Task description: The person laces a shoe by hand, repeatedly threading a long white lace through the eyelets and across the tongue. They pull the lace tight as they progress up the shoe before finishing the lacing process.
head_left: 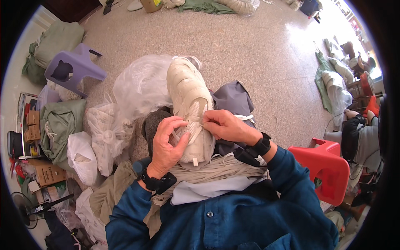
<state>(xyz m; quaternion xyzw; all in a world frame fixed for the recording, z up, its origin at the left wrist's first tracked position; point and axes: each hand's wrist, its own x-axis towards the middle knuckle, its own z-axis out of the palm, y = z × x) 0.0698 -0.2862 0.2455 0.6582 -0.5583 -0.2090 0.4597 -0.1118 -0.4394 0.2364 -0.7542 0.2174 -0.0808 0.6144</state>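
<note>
Speckled floor; clear bag, pale goods inside; cream, mesh-tongued shoe, its lace pinched by right hand; left hand's grip unclear.

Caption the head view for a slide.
Left hand and right hand at the pale lace of a cream shoe, above bundled strands.

Legible text: none at this resolution. Print-like marks seen as follows. Cardboard box, lower left on the floor: dark marks on its brown face, too small and bent by the lens to make out. Small brown carton, above that box: a darker mark on one side, characters not resolved. Tub, cut off by the top edge: yellow-green patch on its side, apparently a label, wording if any not distinguishable.
</note>
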